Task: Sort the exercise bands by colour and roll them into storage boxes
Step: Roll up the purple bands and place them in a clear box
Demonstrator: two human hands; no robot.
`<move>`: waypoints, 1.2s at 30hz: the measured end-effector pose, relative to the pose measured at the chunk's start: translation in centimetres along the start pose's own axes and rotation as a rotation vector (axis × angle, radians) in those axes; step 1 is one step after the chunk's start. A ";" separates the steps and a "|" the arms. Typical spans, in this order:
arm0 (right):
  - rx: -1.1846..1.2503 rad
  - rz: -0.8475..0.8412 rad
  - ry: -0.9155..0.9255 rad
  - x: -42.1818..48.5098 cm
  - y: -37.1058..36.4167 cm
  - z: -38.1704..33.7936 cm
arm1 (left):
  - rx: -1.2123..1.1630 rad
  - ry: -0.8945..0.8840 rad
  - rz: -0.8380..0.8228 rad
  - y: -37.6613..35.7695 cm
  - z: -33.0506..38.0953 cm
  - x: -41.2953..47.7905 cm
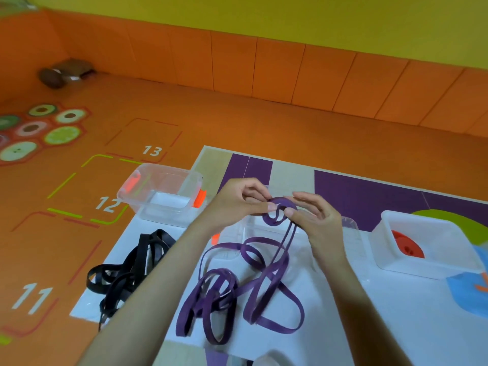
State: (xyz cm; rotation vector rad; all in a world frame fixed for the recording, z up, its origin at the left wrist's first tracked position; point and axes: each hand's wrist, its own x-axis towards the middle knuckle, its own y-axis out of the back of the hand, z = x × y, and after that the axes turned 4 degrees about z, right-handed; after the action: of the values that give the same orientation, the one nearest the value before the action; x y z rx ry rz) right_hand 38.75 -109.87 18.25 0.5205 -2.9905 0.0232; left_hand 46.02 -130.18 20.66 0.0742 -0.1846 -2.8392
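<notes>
We are pinching the coiled end of the purple exercise band (281, 202) between both hands, our left hand (237, 200) and right hand (315, 220) each closing narrowly on it with curled fingers. The rest is trailing in loops on the white mat (396, 326), near the tangled black bands (132, 268). Our hands are hiding most of the middle clear box (350, 224). The right box (435, 262) is holding a red roll (408, 245).

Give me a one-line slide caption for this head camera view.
Left hand and right hand coil a purple band; black bands lie heaped at left, a red roll sits in a white box.
</notes>
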 end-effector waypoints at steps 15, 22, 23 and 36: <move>-0.128 0.091 -0.026 -0.3 -0.4 1.7 | -0.199 0.075 0.153 -3.3 -3.9 -1.4; -0.165 -0.014 0.067 0.7 -0.1 1.1 | -0.197 0.187 -0.019 -1.8 -2.1 -0.4; -0.148 0.007 0.063 0.6 -0.4 1.1 | -0.207 0.205 -0.017 -2.1 -2.0 -0.3; -0.076 0.002 -0.070 -1.5 -1.8 3.5 | -0.509 0.221 0.259 -3.9 -3.1 -0.3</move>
State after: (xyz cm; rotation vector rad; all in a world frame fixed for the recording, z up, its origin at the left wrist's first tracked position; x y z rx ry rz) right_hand 40.41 -111.15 14.63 0.5198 -3.0458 -0.1096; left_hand 45.37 -126.74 17.03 0.2330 0.5329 -2.5083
